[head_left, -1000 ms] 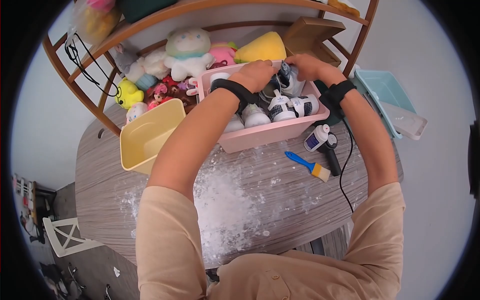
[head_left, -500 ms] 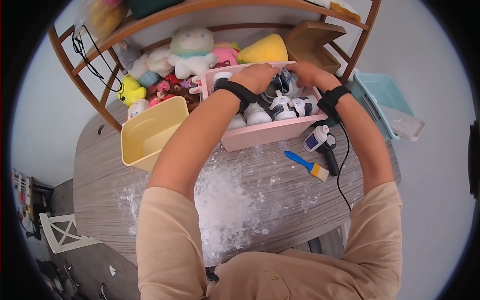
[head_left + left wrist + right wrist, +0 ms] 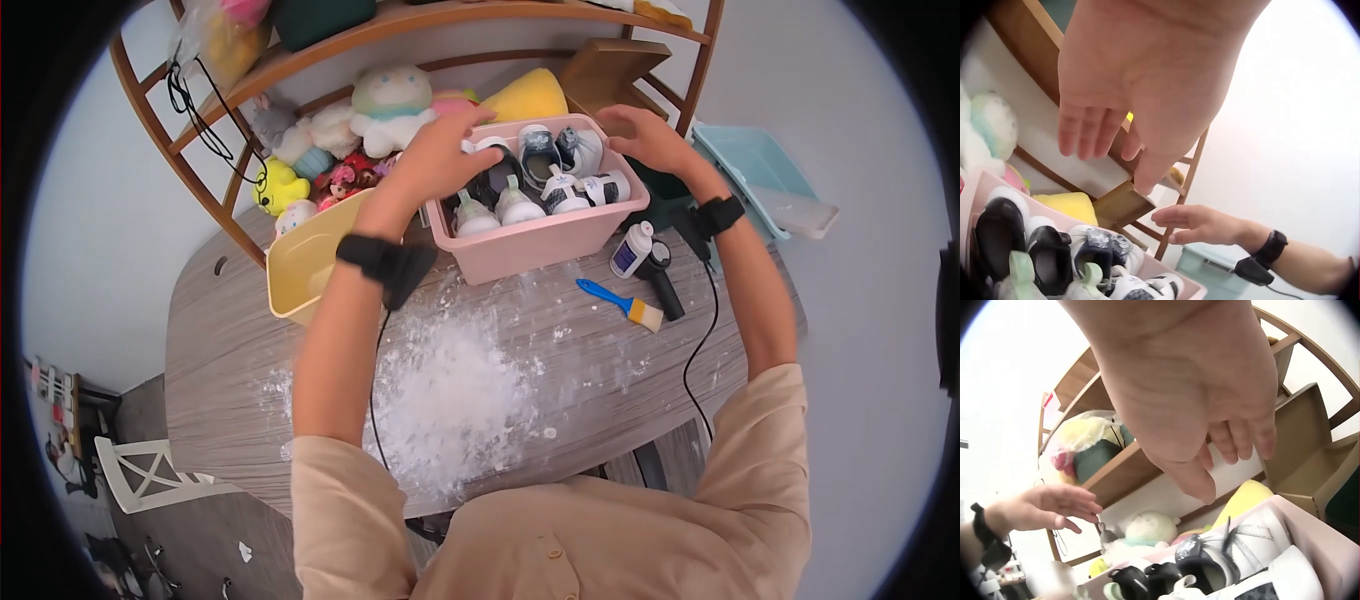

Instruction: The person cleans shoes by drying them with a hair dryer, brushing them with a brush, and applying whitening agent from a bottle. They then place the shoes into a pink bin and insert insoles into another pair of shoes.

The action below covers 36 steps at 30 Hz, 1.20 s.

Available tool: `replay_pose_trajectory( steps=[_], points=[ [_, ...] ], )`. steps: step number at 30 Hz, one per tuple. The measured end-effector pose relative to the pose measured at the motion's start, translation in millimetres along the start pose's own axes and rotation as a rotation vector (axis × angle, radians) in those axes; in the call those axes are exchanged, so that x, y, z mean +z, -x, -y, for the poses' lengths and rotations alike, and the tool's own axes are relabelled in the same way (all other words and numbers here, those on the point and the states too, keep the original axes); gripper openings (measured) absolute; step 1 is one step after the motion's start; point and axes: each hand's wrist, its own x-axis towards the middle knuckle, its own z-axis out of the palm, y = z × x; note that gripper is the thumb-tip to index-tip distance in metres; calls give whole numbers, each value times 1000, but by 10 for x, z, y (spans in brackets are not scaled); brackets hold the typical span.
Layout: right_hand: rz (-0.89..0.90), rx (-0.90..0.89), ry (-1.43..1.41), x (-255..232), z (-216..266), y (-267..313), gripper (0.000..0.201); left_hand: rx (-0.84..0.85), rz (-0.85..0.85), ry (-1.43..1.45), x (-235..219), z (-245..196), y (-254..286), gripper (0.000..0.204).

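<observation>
A pink bin (image 3: 545,250) full of shoes stands toward the back of the table. In it are white sneakers with dark patches (image 3: 565,196), pale-green-tabbed white shoes (image 3: 519,208), black shoes (image 3: 1000,231) and a glittery dark-and-silver pair (image 3: 1207,559). Over the bin's left rim hovers my left hand (image 3: 440,160), its fingers spread and holding nothing. My right hand (image 3: 648,142) is at the bin's right end, fingers loosely extended, also holding nothing. Both wrist views show the palms above the shoes.
A yellow bin (image 3: 285,280) stands at left. White powder (image 3: 455,395) covers the middle of the table. A blue-handled brush (image 3: 620,303), a white bottle (image 3: 632,250) and a corded black tool (image 3: 662,282) lie at right. Behind are plush toys (image 3: 388,95), a cardboard box (image 3: 612,75) and a shelf frame.
Both hands have let go of the glittery shoes, which now lie in the bin. The left hand has moved left and up; the right has drawn outward to the right.
</observation>
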Motion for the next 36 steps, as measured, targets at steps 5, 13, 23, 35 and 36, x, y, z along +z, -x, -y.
replay_pose_trajectory(
  steps=[5, 13, 23, 35, 36],
  points=[
    [-37, 82, -482, 238, 315, 572, 30, -192, -131, 439, 145, -236, 937, 49],
    [91, 71, -984, 1480, 921, 1236, 16, -680, -412, 1294, 614, -394, 2077, 28],
    [36, 544, -2036, 2608, 1140, 1498, 12, -863, -717, 1788, 1022, 176, 2925, 17],
    [-115, 517, -2083, 2956, 1013, 1643, 8, -812, -873, 1819, 1195, 445, 3149, 18],
    [-102, 472, -2056, 2955, 1016, 1641, 8, -800, -872, 1810, 1217, 451, 3141, 19]
  ],
)
